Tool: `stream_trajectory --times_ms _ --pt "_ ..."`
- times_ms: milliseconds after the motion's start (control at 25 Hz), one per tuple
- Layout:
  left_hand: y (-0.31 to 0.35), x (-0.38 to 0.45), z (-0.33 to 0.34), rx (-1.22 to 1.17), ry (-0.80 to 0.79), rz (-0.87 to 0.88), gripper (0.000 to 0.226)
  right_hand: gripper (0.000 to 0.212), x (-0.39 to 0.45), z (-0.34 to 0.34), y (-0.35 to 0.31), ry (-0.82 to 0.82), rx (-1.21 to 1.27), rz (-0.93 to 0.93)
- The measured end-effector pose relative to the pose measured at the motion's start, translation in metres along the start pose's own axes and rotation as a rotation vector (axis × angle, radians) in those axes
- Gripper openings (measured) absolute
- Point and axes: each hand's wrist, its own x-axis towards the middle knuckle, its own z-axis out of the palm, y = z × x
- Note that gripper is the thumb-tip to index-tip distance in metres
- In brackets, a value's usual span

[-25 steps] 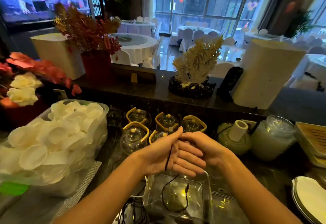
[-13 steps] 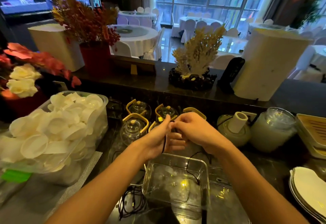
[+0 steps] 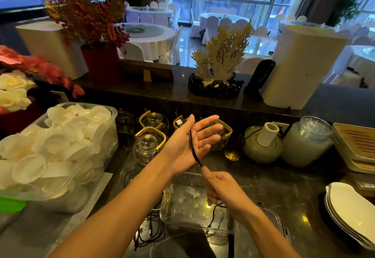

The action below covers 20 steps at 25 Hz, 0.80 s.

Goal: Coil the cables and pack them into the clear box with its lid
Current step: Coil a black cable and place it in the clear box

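Observation:
My left hand (image 3: 192, 144) is held palm up above the counter with its fingers straight. A thin black cable (image 3: 192, 148) lies across the palm, and its USB plug (image 3: 179, 122) sticks out beside the thumb. My right hand (image 3: 219, 186) sits lower and nearer, fingers curled round the same cable, which runs taut between the two hands. The cable's loose end (image 3: 213, 216) dangles from my right hand into the clear box (image 3: 168, 215) on the dark counter. A clear lid (image 3: 279, 222) lies right of the box, partly under my right forearm. More black cables (image 3: 150, 231) lie left of the box.
A large clear bin of white plastic cups (image 3: 60, 152) stands at the left. Glass teapots with yellow handles (image 3: 150, 142) and jars (image 3: 306, 142) line the back of the counter. White plates (image 3: 349, 213) and trays (image 3: 357, 142) are stacked at the right. A raised ledge (image 3: 162, 93) with decorations runs behind.
The hands were joined above the box. My left hand has spread open palm up, and my right hand has drawn the cable down towards me until it is taut.

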Motion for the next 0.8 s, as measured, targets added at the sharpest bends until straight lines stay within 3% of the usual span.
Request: stream_trajectory --times_ms 280,440,640,720,800 --pt "-0.019 -0.011 -0.01 0.406 0.063 -0.236 0.065 0.033 0.032 -0.04 -0.023 -0.116 0.206 0.174" --pt "-0.027 -0.016 -0.03 0.554 0.1 -0.381 0.08 0.047 0.05 -0.044 -0.063 -0.016 -0.299 0.204" --pt "-0.036 -0.012 -0.031 0.715 0.218 -0.376 0.08 0.042 0.061 -0.025 -0.082 0.241 -0.792 0.02" --pt "-0.039 -0.008 -0.032 0.718 0.244 -0.336 0.076 0.029 0.058 -0.014 -0.08 0.336 -0.877 -0.038" --pt "-0.039 -0.004 -0.034 0.649 0.247 -0.292 0.071 0.017 0.049 -0.004 -0.075 0.356 -0.767 -0.074"
